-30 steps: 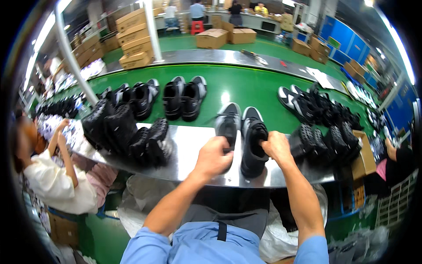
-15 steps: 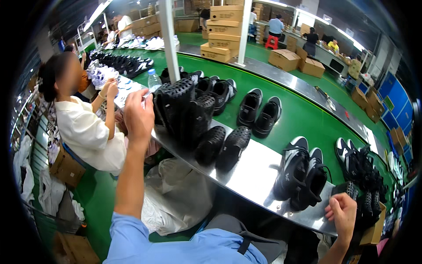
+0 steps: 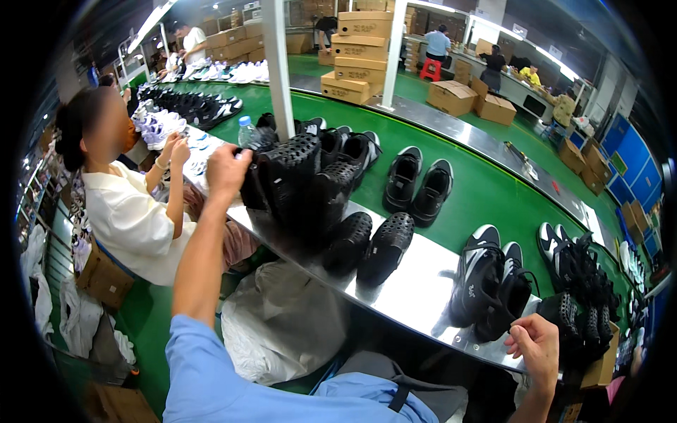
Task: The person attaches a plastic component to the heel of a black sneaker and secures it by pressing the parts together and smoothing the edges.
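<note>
Paired handwork along a steel ledge (image 3: 434,285), from which all places are given. On the right half of the ledge stands the pair of black-and-grey shoes (image 3: 474,282), toes toward the far side and heels toward the near edge, a dark lace looping out from the right-hand shoe. The right hand (image 3: 534,345), above the near edge of the ledge, reaches to the heel of that shoe; its thumb and forefinger come together at the heel, the other fingers curled, though one cannot tell whether they pinch any part of it. At the left part of the ledge, the left hand (image 3: 229,169) lies against the upper outer side of a stack of black shoes (image 3: 285,173) with dotted surfaces; its fingers are bent and close together, their tips partly hidden, so that a grip cannot be told. Two further dotted shoes (image 3: 386,250) rest on the ledge between the stack and the pair. Beyond the ledge, a green belt (image 3: 486,194) carries another black pair (image 3: 434,190) and, farther right, a cluster of dark shoes (image 3: 582,261). A white sack (image 3: 282,324) slumps below the ledge, and a co-worker in a cream top (image 3: 134,218) sits past its left part.
</note>
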Motion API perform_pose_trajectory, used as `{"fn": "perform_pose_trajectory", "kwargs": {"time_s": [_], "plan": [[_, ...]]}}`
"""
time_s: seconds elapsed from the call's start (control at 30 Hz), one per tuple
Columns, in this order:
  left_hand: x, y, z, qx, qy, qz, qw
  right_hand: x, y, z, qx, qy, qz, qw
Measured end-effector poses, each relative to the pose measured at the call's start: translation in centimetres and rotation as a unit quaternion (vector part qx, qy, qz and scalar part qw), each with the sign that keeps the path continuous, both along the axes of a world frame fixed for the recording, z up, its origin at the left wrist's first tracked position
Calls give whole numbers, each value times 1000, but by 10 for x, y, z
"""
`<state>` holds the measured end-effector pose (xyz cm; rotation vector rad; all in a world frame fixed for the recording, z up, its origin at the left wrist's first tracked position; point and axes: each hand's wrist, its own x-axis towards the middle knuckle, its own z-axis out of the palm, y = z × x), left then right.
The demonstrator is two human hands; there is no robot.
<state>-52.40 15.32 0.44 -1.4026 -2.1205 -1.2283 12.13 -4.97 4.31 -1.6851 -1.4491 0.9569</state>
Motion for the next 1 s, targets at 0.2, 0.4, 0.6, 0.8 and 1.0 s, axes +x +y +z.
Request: {"fn": "perform_pose_trajectory", "kwargs": {"time_s": [0.2, 0.4, 0.6, 0.8, 1.0], "plan": [[175, -122, 75, 262, 135, -57, 954, -18, -9, -16, 20, 84, -23, 996], [363, -197, -13, 164, 164, -455, 860, -87, -10, -67, -89, 501, 88, 856], [414, -182, 14, 28, -200, -601, 773, -28, -37, -50, -193, 451, 127, 862], [455, -131, -4, -167, -392, -626, 653, -12, -58, -20, 17, -63, 29, 997], [486, -86, -9, -129, -500, -574, 636, 7, -35, -4, 115, -203, 22, 972]]}}
